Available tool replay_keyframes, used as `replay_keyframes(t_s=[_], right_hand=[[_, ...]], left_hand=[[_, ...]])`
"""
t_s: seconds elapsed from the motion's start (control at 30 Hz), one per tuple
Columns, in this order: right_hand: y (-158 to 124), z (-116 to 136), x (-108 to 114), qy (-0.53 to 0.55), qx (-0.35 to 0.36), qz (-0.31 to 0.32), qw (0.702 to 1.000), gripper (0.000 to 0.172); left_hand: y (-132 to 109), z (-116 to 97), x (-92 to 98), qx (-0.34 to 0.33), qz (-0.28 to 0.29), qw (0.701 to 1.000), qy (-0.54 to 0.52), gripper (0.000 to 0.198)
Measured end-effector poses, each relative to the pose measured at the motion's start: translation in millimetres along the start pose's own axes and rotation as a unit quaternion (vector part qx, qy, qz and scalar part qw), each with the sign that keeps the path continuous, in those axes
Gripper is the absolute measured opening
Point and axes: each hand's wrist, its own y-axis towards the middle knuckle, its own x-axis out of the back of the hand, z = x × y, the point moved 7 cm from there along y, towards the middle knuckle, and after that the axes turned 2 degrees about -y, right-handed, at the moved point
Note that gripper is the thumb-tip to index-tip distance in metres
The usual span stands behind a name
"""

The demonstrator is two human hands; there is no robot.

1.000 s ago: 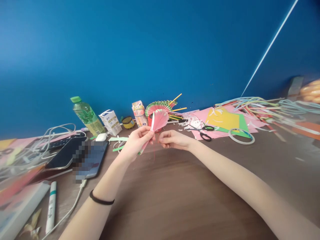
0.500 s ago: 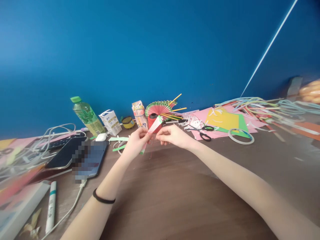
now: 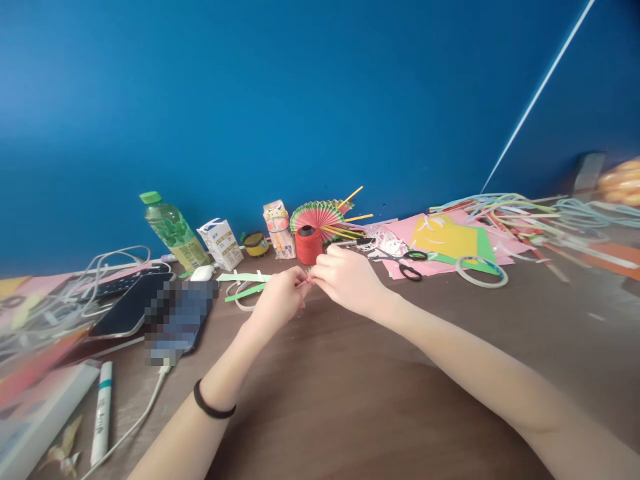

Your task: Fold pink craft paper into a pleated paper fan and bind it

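My left hand [image 3: 280,295] and my right hand [image 3: 347,279] meet over the table with fingertips pinched together. Between them only a small sliver of the green-and-white paper strip [image 3: 309,271] shows; the fingers hide the rest. Just behind the hands stands a spool of red thread [image 3: 309,248]. Green and white paper strips [image 3: 245,291] lie left of my left hand, by a roll of tape [image 3: 234,301]. Black-handled scissors [image 3: 411,265] rest to the right of my right hand.
A folded paper fan [image 3: 317,217], small box [image 3: 279,230], carton [image 3: 220,241] and green-capped bottle [image 3: 175,230] stand along the blue wall. Phones [image 3: 133,307] and cables lie left, with a marker [image 3: 103,413]. Coloured paper [image 3: 445,239] and another tape roll [image 3: 481,273] lie right.
The paper strip stuck up clearly from my left fingers before; now it is mostly hidden. My right hand has moved left and its fingertips have closed in against my left ones.
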Motion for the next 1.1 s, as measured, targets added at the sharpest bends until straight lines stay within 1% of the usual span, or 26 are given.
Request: replay_keyframes(t_s=[0.07,0.1,0.17,0.23,0.3,0.47,0.57,0.7,0.8,0.97,1.1], right_hand=[[1.1,-0.6,-0.5,-0.015,0.026,0.001,1.0,0.023],[1.7,-3.5,-1.0,-0.003,0.024,0.005,1.0,0.022],[2.5,-12.7,-3.7,0.044,-0.008,0.025,0.999,0.018],[2.0,-22.4,-8.3,0.098,-0.054,0.048,0.992,0.016],[1.0,-28.9,-12.2,0.144,-0.088,0.058,0.984,0.015],[0.8,-33.3,-14.5,0.202,-0.1,0.046,0.973,0.013],[1.4,-33.3,-11.0,0.212,-0.101,0.038,0.971,0.012],[2.2,-32.6,2.3,0.209,-0.096,-0.022,0.973,0.014],[2.1,-31.9,6.1,0.197,-0.096,-0.04,0.975,0.014],[1.6,-28.1,2.5,0.195,-0.084,-0.021,0.977,0.014],[1.1,-28.6,-0.1,0.192,-0.092,-0.01,0.977,0.014]], left_hand=[[-0.9,-4.8,-4.3,-0.038,0.014,0.999,0.002,0.009],[-1.5,-6.8,-6.4,-0.056,0.023,0.998,-0.005,0.009],[-2.9,-9.1,-9.4,-0.074,0.039,0.996,-0.023,0.01],[-4.1,-9.1,-10.8,-0.067,0.053,0.996,-0.039,0.012],[-4.8,-8.2,-11.3,-0.047,0.064,0.995,-0.053,0.013],[-3.5,-3.9,-12.4,-0.01,0.076,0.994,-0.078,0.017],[-1.8,-0.9,-12.4,0.001,0.075,0.992,-0.097,0.016],[-0.2,-1.0,-6.5,0.011,0.048,0.987,-0.153,0.013],[-0.4,-4.6,-3.6,0.001,0.039,0.98,-0.193,0.015],[-4.0,-10.9,-11.1,-0.035,0.093,0.977,-0.187,0.014],[-6.2,-12.7,-14.6,-0.04,0.111,0.975,-0.187,0.019]])
